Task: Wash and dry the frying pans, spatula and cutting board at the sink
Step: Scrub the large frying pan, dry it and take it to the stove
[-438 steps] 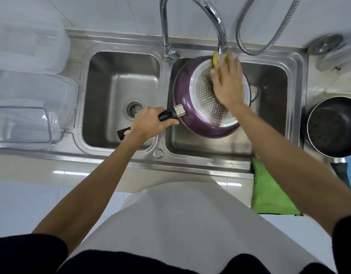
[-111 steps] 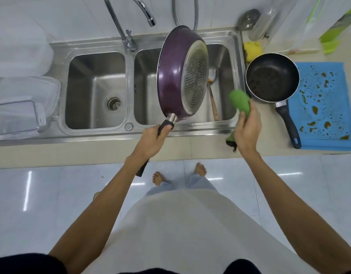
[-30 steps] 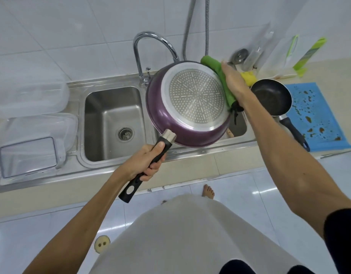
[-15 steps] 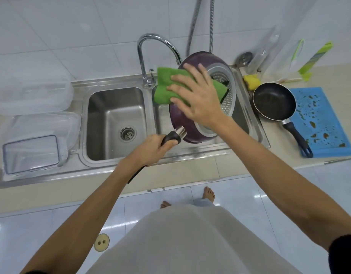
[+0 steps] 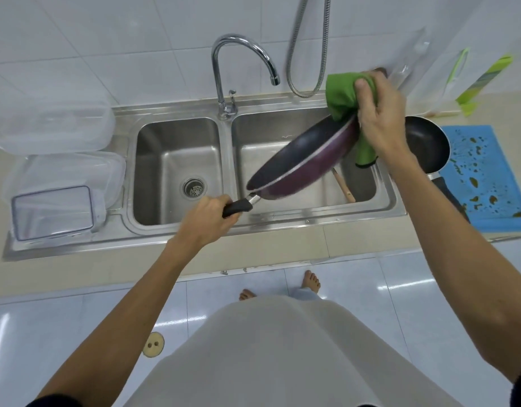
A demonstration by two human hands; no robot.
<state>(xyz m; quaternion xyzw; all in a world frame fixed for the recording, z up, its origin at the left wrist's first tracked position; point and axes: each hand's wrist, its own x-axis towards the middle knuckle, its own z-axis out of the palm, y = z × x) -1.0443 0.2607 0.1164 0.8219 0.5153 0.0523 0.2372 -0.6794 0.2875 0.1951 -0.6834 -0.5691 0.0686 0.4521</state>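
A purple frying pan [image 5: 304, 158] with a dark inside hangs tilted over the right sink basin [image 5: 362, 186]. My left hand [image 5: 209, 220] grips its black handle. My right hand [image 5: 379, 118] holds a green cloth [image 5: 341, 95] wrapped over the pan's far rim. A second black frying pan [image 5: 426, 145] sits on the counter to the right of the sink. A wooden spatula handle [image 5: 344, 188] pokes out of the right basin under the purple pan. A blue cutting board [image 5: 485, 174] spotted with brown stains lies at the far right.
The left basin [image 5: 177, 168] holds only its drain. A curved tap [image 5: 241, 66] stands between the basins, a shower hose [image 5: 309, 48] hangs behind. Clear plastic containers [image 5: 53, 183] fill the counter at left. A green-and-white board [image 5: 482, 80] leans on the wall at right.
The pan has turned from bottom-up to inside-up and tilted lower. My right hand with the cloth has moved from the pan's base to its far right rim.
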